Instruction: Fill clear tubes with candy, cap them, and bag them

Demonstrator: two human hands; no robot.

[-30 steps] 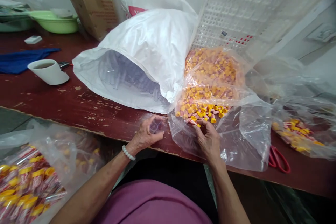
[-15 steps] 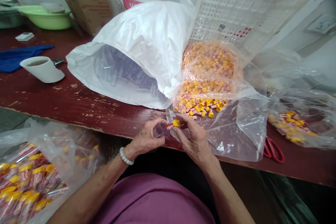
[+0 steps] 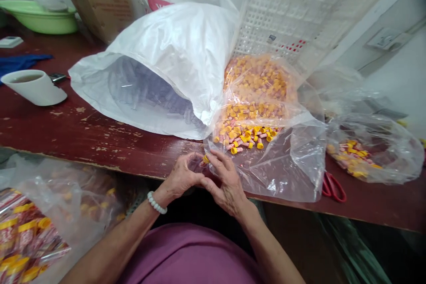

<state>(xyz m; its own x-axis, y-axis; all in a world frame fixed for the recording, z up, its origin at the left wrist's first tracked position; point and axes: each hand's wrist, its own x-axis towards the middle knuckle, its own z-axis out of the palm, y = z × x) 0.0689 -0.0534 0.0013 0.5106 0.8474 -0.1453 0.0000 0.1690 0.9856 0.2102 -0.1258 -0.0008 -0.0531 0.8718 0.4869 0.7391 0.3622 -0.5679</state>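
Observation:
My left hand (image 3: pixel 181 175) is closed round a clear plastic tube (image 3: pixel 193 163) at the front edge of the table. My right hand (image 3: pixel 226 183) has its fingers on a small yellow cap (image 3: pixel 205 159) with a red-and-white printed piece below it, at the tube's mouth. Fingers partly hide how far the piece sits in the tube. Behind my hands, loose yellow-capped pieces (image 3: pixel 248 137) spill from the mouth of a clear plastic bag (image 3: pixel 289 182). More clear tubes (image 3: pixel 146 88) lie inside an open white sack (image 3: pixel 166 40).
Red-handled scissors (image 3: pixel 333 187) and a second bag of capped pieces (image 3: pixel 359 153) are on the right. A white cup of dark liquid (image 3: pixel 36 91) stands at left. At lower left, a bag holds capped, filled tubes (image 3: pixel 26 233). A white plastic crate (image 3: pixel 299 13) leans behind.
My right hand has brought the yellow-capped piece from beside the tube to its mouth, and both hands are now closer together. The view has shifted slightly to the right.

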